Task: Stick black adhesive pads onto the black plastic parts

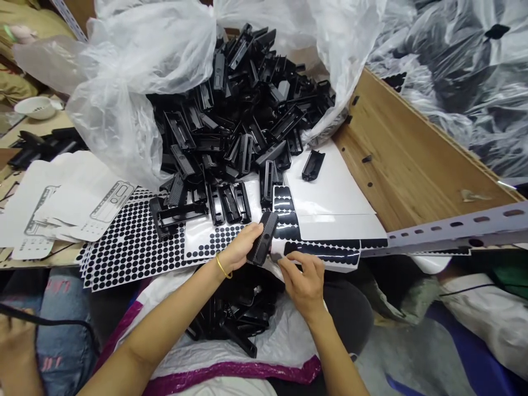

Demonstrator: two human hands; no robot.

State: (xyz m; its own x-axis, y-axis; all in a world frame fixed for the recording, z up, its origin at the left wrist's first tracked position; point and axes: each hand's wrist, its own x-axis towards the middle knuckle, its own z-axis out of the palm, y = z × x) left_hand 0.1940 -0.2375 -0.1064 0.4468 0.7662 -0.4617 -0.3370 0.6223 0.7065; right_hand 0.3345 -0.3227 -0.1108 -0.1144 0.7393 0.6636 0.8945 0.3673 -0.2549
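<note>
Count: two hands at work, both mine. One black ribbed part [263,237] in hand. One stray part [313,165] lies alone on a white sheet, far right of my hands. The pile [243,110] of like black parts spills from a clear bag [144,71] at the far side (too many and too tangled to count). More black parts lie in the white bag [284,341] near me, below my hands; number not countable.

Sheets: dot sheets [136,242] on the left, at least two overlapping; one oblong-pad sheet [284,212] just beyond the held part; one strip sheet [325,250] to the right.

Held part: long, narrow, black plastic, ribbed along its upper face, tilted with its far end raised. It sits at the near edge of the table, over the sheets.

My left hand [241,247] is closed around the part's near end; a yellow bangle [223,268] is on that wrist. My right hand [303,280] has its fingers curled, thumb and forefinger together at the near edge of the strip sheet; I cannot tell whether they hold a pad.

Writing: paper sheets [82,203] at far left carry a line drawing of a device; any lettering is too small to read.
</note>
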